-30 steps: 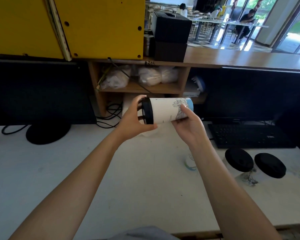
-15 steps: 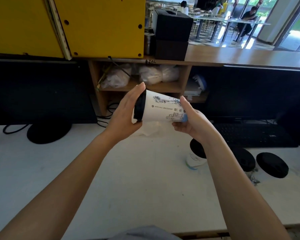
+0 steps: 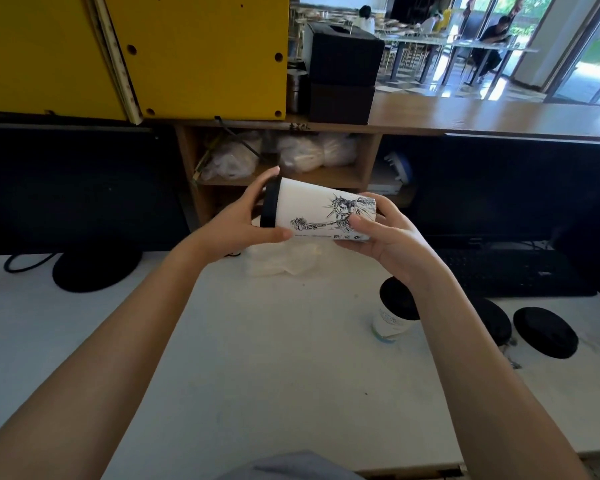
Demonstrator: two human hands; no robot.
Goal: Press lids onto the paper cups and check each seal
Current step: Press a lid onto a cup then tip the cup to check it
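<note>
There is one view only, from the person's head. It faces forward and down over the white table (image 3: 274,375) (the wide lens bends the straight edges); the left hand (image 3: 232,226), the right hand (image 3: 395,244) and the paper cup (image 3: 312,207) between them are near, at the middle.

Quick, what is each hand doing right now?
Left hand: holds the paper cup at its black lid end.
Right hand: holds the same cup at its base.

no legible text, paper cup (image 3: 312,209) print unreadable
</note>
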